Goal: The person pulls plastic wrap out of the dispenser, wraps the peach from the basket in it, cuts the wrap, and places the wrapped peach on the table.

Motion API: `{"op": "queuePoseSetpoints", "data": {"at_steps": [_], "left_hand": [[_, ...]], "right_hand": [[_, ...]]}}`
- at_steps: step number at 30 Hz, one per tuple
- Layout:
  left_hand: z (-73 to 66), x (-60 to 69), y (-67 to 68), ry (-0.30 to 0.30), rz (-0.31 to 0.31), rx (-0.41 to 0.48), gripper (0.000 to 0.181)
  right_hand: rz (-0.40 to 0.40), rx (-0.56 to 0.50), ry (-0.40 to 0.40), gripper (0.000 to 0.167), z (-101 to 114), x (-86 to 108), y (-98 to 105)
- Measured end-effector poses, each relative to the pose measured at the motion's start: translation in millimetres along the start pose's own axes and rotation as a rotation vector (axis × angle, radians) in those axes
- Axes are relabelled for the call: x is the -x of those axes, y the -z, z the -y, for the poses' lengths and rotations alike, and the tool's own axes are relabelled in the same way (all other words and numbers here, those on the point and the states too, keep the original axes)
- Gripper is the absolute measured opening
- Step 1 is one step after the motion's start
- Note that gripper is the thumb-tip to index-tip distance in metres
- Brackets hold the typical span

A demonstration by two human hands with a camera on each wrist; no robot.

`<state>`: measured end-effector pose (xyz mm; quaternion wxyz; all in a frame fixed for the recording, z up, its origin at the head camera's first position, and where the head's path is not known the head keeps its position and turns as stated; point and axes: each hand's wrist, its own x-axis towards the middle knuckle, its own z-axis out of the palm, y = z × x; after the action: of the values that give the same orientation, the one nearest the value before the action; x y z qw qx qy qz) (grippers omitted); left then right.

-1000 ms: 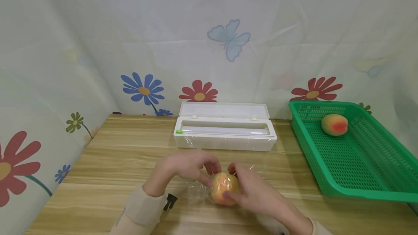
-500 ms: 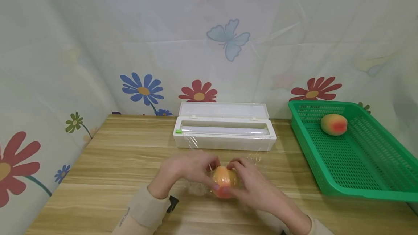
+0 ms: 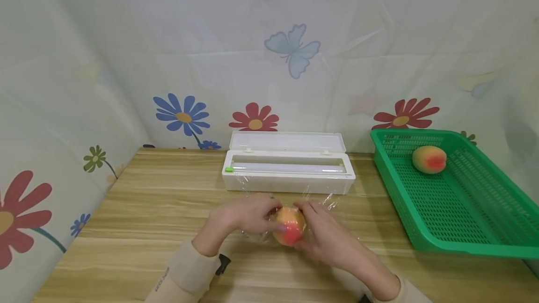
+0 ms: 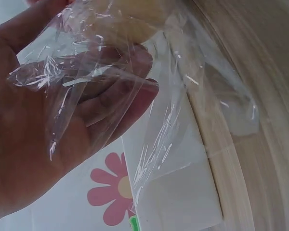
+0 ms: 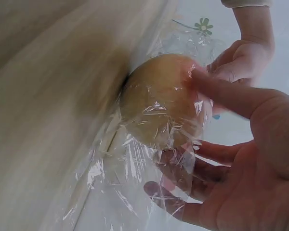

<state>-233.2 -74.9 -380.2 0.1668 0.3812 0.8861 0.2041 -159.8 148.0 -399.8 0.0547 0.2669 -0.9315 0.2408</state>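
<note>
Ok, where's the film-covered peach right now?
Low in the head view, just right of centre: the film-covered peach is between the left hand and the right hand, in front of the open white box and left of the green basket.

Beige sleeves [image 3: 189,265] (left one lettered), black wrist fittings [image 3: 223,264]

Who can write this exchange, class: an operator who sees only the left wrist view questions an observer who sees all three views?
Operator: I see clear film in front of the left hand and part of a fruit. Where is the right hand?
Observer: It holds the fruit from the side opposite the left hand.
Operator: Is there any other fruit?
Observer: Yes, a second fruit lies in the green basket.
</note>
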Motion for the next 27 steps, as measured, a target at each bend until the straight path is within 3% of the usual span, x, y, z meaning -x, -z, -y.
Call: {"op": "queuePoseSetpoints", "data": {"at_steps": [7,13,20,27], "left_hand": [[4.6,-1.3,-0.4,-0.002,-0.041,0.096,0.047],[5.1,-2.5,-0.2,-0.021,-0.062,0.09,0.035],[6.1,-4.9,-1.2,-0.018,-0.097,0.007,0.049],[6.8,-8.1,-4.3,-0.082,-0.112,0.076,0.044]], "right_hand": [[0.037,-0.043,-0.044,0.086,-2,-0.7,-1],[0.014,-0.022,-0.005,0.08,-6,-1.4,-3],[-0.022,-0.004,-0.002,0.08,-10,-4.4,-3],[-0.03,-0.036,0.012,0.083,-16,-7.8,-5]]}}
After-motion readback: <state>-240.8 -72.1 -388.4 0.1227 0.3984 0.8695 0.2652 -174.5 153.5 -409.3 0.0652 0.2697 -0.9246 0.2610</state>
